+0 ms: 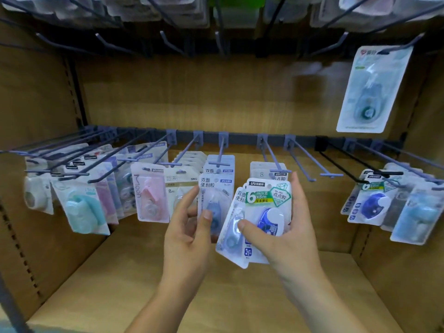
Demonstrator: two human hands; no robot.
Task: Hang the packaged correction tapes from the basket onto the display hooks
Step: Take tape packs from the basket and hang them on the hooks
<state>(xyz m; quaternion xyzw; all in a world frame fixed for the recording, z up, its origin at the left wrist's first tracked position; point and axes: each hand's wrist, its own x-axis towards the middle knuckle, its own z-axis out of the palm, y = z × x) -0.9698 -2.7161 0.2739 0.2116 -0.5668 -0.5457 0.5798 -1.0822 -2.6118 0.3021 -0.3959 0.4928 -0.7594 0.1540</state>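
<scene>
Left hand [187, 231]: pinches one clear blister pack with a white header and a blue-grey tape dispenser [216, 191], thumb on the front face, fingers behind. The pack's long axis is vertical, header and hang hole up, face toward the camera. It sits just in front of the same-type packs on the centre hook [222, 152]; I can't tell if it touches them.

Right hand [293, 231]: grips a fanned stack of packs, thumb across the fronts, fingers wrapped round the right edge. The front one is a green-labelled pack with a blue-and-white dispenser [269, 200], near upright, header up. Behind it, a clear pack with a pale blue dispenser [231, 234] is tilted, long axis running from upper right to lower left, header still uppermost. The two hands' packs are close together, edges almost touching.

All of this is at mid-height in front of the grey-purple rail of wire display hooks [240, 138], above the tan wooden shelf floor [144, 272]. Hanging packs fill the hooks on the left [84, 207] and right [374, 205]. A single pale blue carded pack [374, 90] hangs from an upper hook at the right.
</scene>
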